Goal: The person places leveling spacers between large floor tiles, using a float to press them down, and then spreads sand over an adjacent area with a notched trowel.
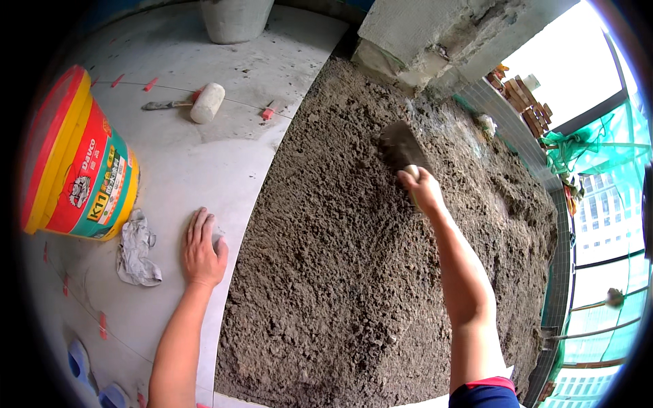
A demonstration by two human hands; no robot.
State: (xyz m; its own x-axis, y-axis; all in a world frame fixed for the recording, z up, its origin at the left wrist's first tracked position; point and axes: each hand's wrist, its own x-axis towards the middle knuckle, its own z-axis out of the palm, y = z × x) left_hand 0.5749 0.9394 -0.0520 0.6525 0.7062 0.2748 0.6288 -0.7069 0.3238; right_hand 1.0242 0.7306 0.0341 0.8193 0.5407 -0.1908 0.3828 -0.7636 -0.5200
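My right hand (422,187) grips the handle of a trowel (401,146), whose dark flat blade rests on or just over a bed of rough, damp mortar (326,272). My left hand (204,248) lies flat, fingers apart, on the pale grey floor tiles (170,326) beside the mortar's edge. A crumpled grey rag (139,251) lies left of it, next to a red, yellow and teal bucket (78,170). Farther up on the tiles lies a white-headed mallet (207,102).
A grey bucket (231,17) stands at the back. Small red wedges (151,85) sit along tile joints. Blue slippers (80,357) are at lower left. A rough concrete column (415,37) stands beyond the mortar, with stacked bricks (524,102), green netting (592,139) and windows at right.
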